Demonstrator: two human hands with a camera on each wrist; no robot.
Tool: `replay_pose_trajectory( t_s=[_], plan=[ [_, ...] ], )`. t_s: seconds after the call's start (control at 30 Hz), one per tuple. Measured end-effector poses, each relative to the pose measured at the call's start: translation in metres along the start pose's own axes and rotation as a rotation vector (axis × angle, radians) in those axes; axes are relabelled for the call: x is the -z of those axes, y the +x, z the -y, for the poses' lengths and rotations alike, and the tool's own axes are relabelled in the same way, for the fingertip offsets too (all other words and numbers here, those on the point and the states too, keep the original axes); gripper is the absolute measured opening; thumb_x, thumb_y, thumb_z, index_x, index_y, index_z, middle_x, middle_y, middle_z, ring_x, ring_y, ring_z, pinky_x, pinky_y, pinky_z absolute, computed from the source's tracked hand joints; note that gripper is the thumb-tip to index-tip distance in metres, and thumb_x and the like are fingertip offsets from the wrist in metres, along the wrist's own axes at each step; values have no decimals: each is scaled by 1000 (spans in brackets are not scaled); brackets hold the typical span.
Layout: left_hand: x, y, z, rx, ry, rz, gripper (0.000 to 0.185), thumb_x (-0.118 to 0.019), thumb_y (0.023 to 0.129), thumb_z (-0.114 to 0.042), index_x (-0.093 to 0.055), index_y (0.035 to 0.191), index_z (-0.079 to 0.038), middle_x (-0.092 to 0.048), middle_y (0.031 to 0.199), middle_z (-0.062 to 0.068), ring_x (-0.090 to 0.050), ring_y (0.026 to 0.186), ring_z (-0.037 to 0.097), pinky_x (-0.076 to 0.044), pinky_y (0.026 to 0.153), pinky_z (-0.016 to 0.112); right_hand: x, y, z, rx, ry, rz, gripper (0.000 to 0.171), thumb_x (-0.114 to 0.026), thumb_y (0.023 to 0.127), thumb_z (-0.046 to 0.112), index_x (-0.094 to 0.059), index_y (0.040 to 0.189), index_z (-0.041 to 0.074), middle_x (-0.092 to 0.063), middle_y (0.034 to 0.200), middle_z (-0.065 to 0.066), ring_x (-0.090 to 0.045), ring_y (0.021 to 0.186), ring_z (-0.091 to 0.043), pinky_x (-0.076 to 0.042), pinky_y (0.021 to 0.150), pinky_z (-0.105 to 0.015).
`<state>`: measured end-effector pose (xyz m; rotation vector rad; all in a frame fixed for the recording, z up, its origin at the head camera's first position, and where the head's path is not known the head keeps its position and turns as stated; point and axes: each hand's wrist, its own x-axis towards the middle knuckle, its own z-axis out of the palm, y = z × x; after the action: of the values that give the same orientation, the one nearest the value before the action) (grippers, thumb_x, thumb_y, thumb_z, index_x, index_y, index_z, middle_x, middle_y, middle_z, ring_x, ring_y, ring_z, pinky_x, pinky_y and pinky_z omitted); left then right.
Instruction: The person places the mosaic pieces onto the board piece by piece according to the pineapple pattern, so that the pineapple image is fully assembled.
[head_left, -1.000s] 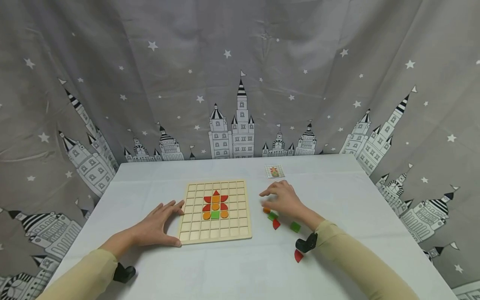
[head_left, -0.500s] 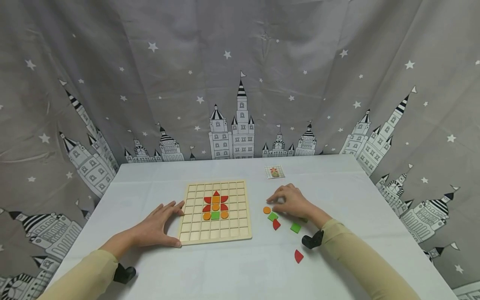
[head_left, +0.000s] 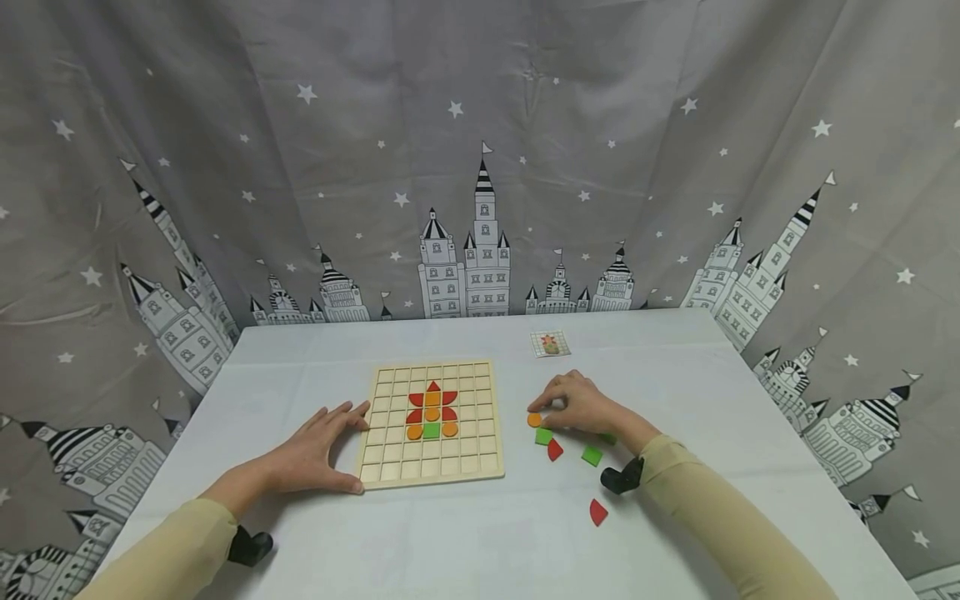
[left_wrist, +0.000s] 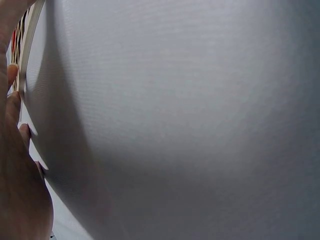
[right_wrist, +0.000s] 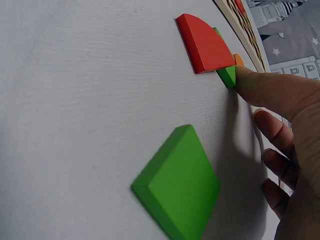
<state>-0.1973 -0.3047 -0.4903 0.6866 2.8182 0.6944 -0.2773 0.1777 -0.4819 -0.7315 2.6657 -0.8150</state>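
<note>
— Where's the right hand [head_left: 581, 406]?

— Right of the wooden grid board [head_left: 429, 422], its fingers [right_wrist: 262, 90] curled, fingertips touching the orange round piece [head_left: 534, 419] and a green square [head_left: 543, 436] on the worktop [head_left: 480, 533]. I cannot tell if it pinches either.

— And the left hand [head_left: 311, 454]?

— Flat, fingers spread, resting against the board's left edge. A red quarter piece [head_left: 553, 450] lies near the right hand.

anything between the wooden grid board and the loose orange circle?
Nothing: in the head view only bare white tablecloth separates the wooden grid board from the orange circle at the right hand's fingertips.
</note>
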Motion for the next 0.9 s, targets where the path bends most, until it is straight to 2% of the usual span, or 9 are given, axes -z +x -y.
replay_pose_trajectory(
  t_s=[0.43,0.67,0.9],
  plan=[
    [-1,-1,1,22,9,4,96,-80,63,-78,-54,133,-18,-30,166,9,-17,153,42,-6,123,63,-2,1,0,5,36,-14,23,-86,83,27,-80,103,36,-64,105,16,-45,110,-17,-38,99,-45],
    [-1,-1,0,30,9,6,94,-81,64,-77,-53,132,-19,-29,167,8,-17,153,42,-6,123,63,-7,2,0,45,-16,-50,18,-86,83,30,-78,97,38,-61,103,17,-45,107,-15,-39,97,-42],
    [-1,1,0,50,9,10,95,-81,63,-78,-53,133,-19,-29,167,9,-17,153,42,-6,124,63,-9,4,4,107,-119,-98,11,-84,84,31,-77,91,35,-59,104,15,-44,110,-15,-42,95,-40]
  ],
)
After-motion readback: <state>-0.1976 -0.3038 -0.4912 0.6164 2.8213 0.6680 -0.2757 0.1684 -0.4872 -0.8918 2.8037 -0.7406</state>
